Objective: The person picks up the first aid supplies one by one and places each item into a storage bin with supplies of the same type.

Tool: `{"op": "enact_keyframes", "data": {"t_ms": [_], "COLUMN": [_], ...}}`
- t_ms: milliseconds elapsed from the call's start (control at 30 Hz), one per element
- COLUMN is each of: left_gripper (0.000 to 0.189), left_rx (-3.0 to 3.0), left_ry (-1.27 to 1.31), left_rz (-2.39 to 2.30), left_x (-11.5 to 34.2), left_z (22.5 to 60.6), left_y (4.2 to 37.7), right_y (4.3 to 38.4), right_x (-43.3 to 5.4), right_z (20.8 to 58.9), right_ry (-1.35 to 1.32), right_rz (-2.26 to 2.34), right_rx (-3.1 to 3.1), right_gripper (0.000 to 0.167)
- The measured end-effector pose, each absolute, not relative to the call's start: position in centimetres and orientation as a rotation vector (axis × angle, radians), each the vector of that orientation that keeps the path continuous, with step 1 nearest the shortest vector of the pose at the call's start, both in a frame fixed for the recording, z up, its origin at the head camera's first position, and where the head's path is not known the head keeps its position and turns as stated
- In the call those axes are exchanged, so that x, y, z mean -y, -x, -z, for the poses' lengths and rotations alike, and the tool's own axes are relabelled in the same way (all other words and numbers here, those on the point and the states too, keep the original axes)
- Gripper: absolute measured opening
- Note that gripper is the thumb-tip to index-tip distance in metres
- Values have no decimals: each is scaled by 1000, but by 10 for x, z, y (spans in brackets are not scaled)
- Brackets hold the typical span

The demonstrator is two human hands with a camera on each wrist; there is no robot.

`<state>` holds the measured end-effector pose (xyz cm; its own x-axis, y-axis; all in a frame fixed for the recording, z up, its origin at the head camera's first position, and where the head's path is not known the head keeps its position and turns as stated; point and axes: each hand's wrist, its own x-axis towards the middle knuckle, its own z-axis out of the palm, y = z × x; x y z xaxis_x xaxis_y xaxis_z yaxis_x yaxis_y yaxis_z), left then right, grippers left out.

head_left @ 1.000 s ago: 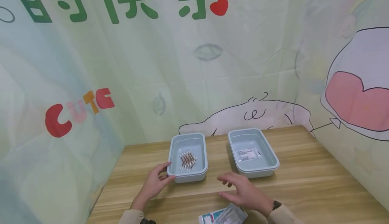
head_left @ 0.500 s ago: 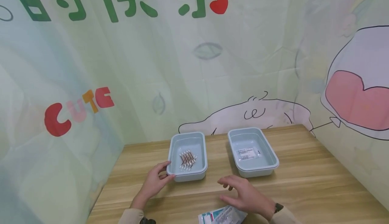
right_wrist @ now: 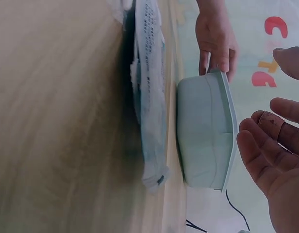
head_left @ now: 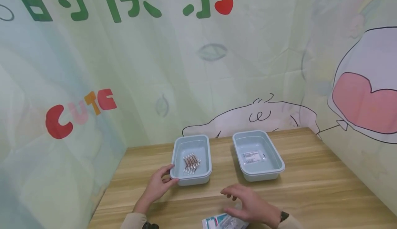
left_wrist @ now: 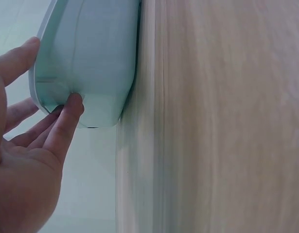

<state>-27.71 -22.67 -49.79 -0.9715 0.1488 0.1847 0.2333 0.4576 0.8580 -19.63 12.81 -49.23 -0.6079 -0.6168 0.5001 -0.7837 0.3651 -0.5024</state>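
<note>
My left hand (head_left: 157, 187) grips the near left corner of a light blue plastic basin (head_left: 193, 180), thumb and fingers on either side of that corner. In the left wrist view the thumb touches the rim and fingertips lie against the outer wall. Several cotton swabs (head_left: 191, 162) with brown shafts and white tips lie inside this basin. My right hand (head_left: 252, 205) hovers, fingers loosely bent, with nothing between them. Just below it lie a teal-and-white packet (head_left: 213, 222) and a clear printed packet (head_left: 232, 223) overlapping it, partly covered by the hand.
A second blue basin (head_left: 263, 177) stands to the right, holding a clear printed packet (head_left: 253, 157). Both basins sit on a wood-grain table (head_left: 322, 173). A printed cloth backdrop (head_left: 155, 67) rises behind the table and along its sides.
The right hand has shifted slightly, and its thumb now overlaps the clear packet more in the head view. The left hand and both basins have kept their places.
</note>
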Motion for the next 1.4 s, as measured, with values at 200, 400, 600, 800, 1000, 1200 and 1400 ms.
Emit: {"op": "enact_keyframes", "data": {"t_ms": [200,400,600,800,1000,1200,1400], "left_gripper": [61,60,60,61,60,60,59], "left_rx": [2620,2612,2607,2609,2610,2609,2594], "left_ry": [316,322,338,332,316,321,332], "left_rz": [1536,1521,1527,1532,1534,1519,1529], "left_x": [226,225,225,226,226,226,225], "left_z": [498,498,498,499,498,497,499], "left_y": [276,277,276,277,277,277,277], "right_y": [192,189,186,186,187,187,183], "right_x": [-128,-129,-131,-131,-133,-134,-134], "right_z": [492,494,497,497,502,508,505], "right_ry": [-1287,-1284,-1296,-1336,-1368,-1489,-1590], "right_rz": [-1056,-1081,-1120,-1221,-1187,-1161,-1093], "right_rx": [2418,2490,2547,2634,2713,2631,2639], "right_gripper": [39,40,42,40,40,42,40]}}
